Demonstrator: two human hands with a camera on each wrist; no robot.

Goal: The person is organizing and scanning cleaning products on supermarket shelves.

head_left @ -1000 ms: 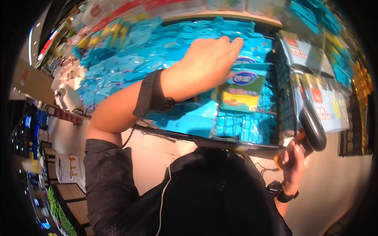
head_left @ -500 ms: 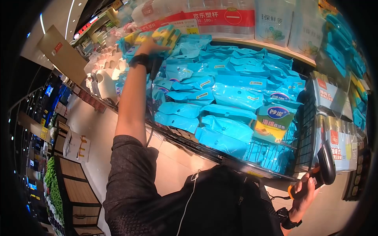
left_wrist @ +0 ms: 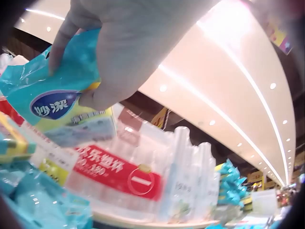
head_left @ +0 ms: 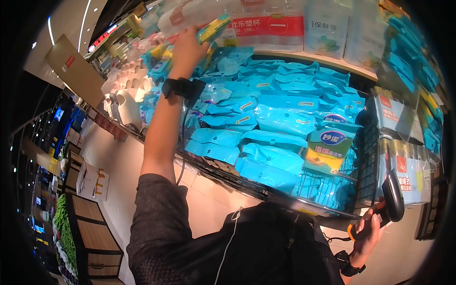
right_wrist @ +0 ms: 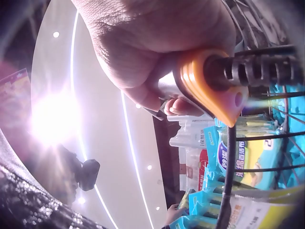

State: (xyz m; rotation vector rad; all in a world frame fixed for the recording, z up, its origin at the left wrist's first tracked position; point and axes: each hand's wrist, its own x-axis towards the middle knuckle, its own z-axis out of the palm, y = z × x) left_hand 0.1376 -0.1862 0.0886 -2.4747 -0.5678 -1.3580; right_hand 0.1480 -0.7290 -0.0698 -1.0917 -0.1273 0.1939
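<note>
At the far left of the basket, my left hand (head_left: 186,54) pinches a blue-and-yellow pack of sponge scouring pads (left_wrist: 71,93) between thumb and fingers. That pack is raised and tilted, its printed label showing in the left wrist view. More yellow-topped packs (head_left: 159,53) sit just beside and below the hand. My right hand (head_left: 366,236) grips a black handheld barcode scanner (head_left: 393,199) at the lower right, outside the basket corner. Its orange handle end (right_wrist: 190,76) and cable show close up in the right wrist view.
Rows of blue sponge packs (head_left: 285,118) fill a black wire basket (head_left: 368,161); one pack (head_left: 330,149) faces front at its right. Wrapped plastic cups (head_left: 266,28) stand on the shelf behind. Boxed bags (head_left: 403,171) are on the right, white slippers (head_left: 127,108) on the left.
My left hand has moved from over the basket's right side to its far left end, then lifted a sponge pack upward there. The right hand keeps holding the scanner.
</note>
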